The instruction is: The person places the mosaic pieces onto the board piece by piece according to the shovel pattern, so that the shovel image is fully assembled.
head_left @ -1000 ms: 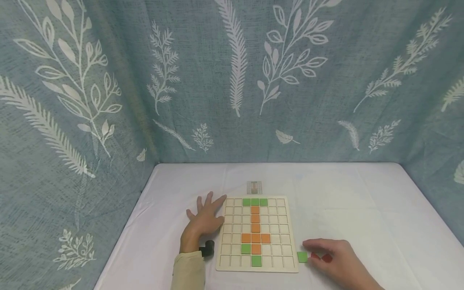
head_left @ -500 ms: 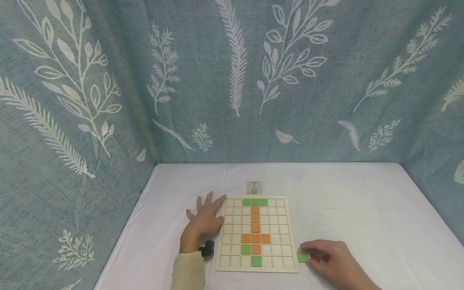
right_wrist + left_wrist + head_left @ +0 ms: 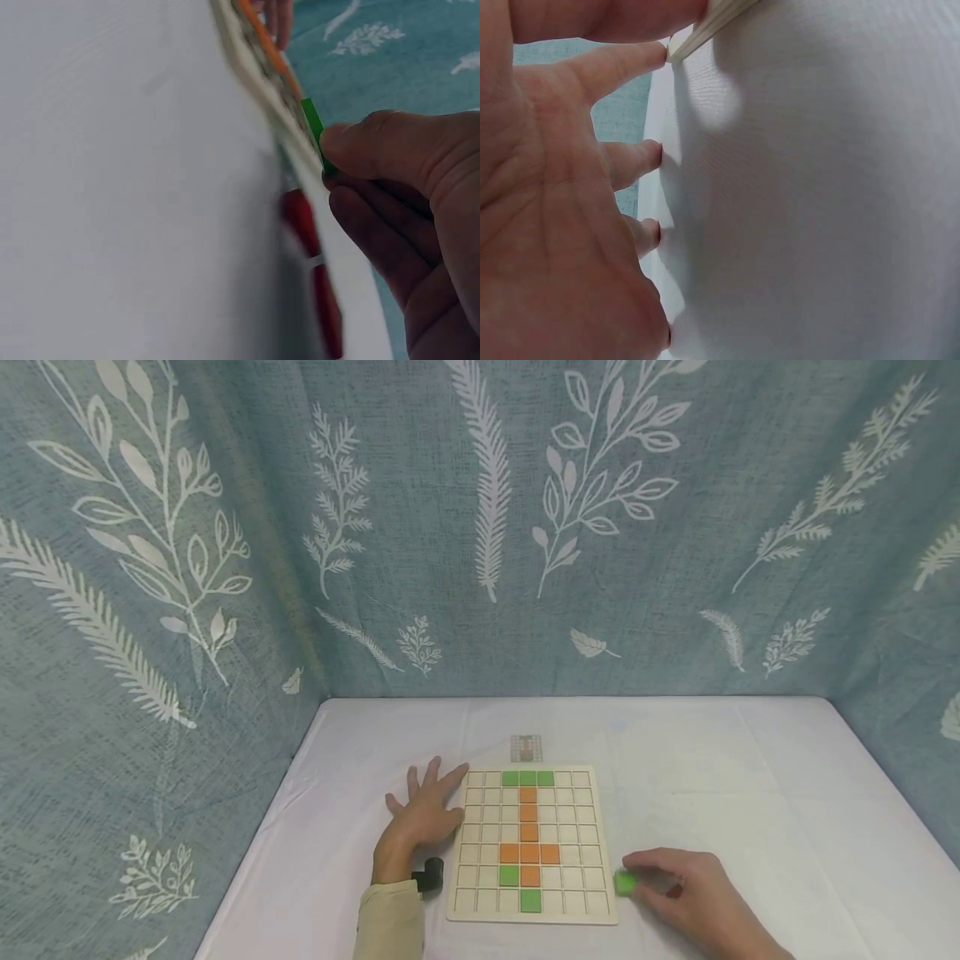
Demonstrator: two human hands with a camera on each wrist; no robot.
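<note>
A wooden grid board [image 3: 480, 902] lies on the table, with green tiles [image 3: 528, 778] in its far row and orange tiles [image 3: 528, 812] down the middle column. My left hand [image 3: 423, 814] rests spread at the board's left side, its thumb and index fingertip touching the edge. Just off the right edge, my right hand [image 3: 690, 889] pinches a square green tile [image 3: 625, 883] between thumb and fingers. The right wrist view shows that green tile [image 3: 315, 129] tilted on edge in the grip. Red pieces [image 3: 302, 223] lie on the table below it, mostly hidden by the hand in the head view.
Behind the board lies a small card [image 3: 526, 748] printed with a grid pattern. A white cloth [image 3: 712, 777] covers the table. Blue leaf-patterned curtains [image 3: 420, 527] hang at the back and sides. A black device [image 3: 430, 875] sits at the left wrist.
The right hand has moved slightly left and now pinches the green tile, which was lying flat on the table and is now raised. The left hand and the board have stayed in place.
</note>
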